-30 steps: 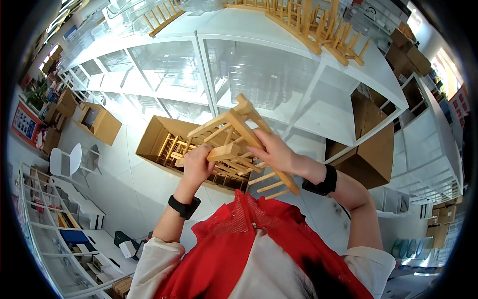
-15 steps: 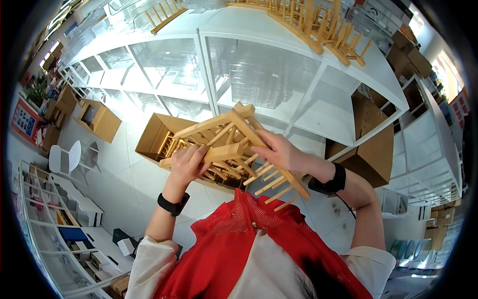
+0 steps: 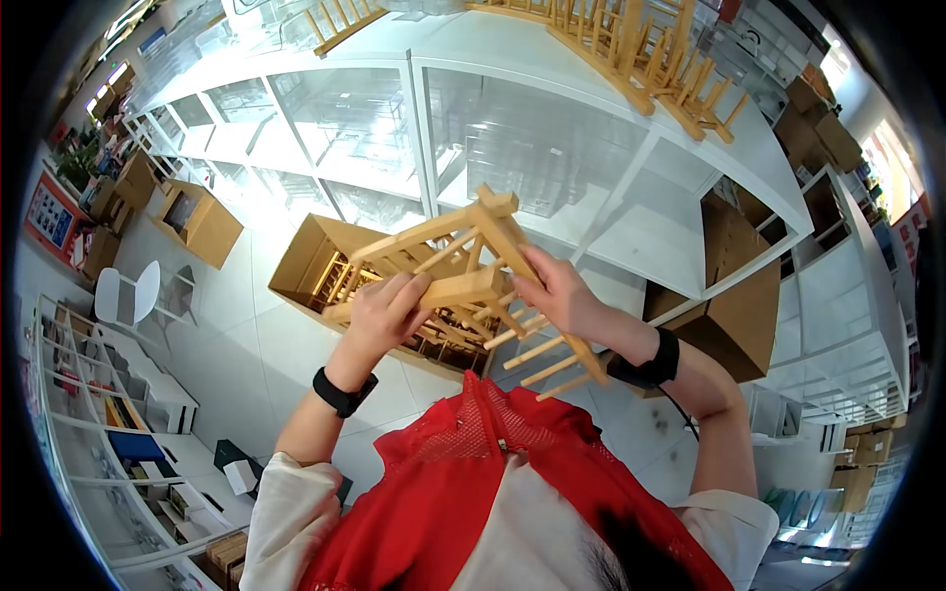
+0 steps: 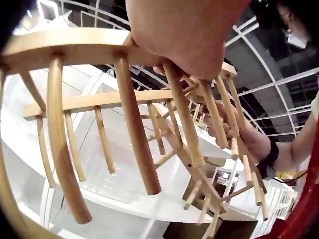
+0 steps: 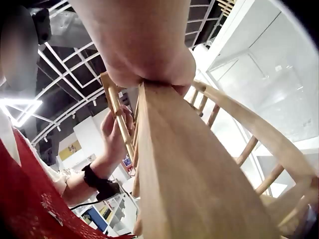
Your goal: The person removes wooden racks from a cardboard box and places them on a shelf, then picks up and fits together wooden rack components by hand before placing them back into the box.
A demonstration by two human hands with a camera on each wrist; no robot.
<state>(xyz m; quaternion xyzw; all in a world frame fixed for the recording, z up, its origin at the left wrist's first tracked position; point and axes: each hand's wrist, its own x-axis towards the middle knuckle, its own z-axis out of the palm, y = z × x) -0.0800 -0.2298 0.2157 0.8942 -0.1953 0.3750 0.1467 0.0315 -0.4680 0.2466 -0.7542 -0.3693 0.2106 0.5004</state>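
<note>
A pale wooden rack [image 3: 419, 234], made of beams with rows of round dowels, is held up in front of the body over a cardboard box. My left hand [image 3: 384, 310] grips one beam, its fingers wrapped over the top. On the other side my right hand [image 3: 562, 294] holds a slanting beam, with several dowels sticking out below toward the red vest. Close up in the left wrist view, long dowels [image 4: 132, 119] hang from the left-hand beam. The right wrist view shows a thick beam [image 5: 179, 149] running out from under the right palm.
The open cardboard box [image 3: 296, 258] on the floor contains more wooden racks [image 3: 333, 284]. Behind it stands a white shelving unit [image 3: 419, 148] with glazed fronts. More dowel racks [image 3: 641, 59] stand on its top. Another cardboard box [image 3: 734, 325] is at the right.
The rack has tilted and its left-hand beams lie flatter than before. My left hand shifted left with its beam, then slightly back; my right hand moved a little right. The head view has turned slightly.
</note>
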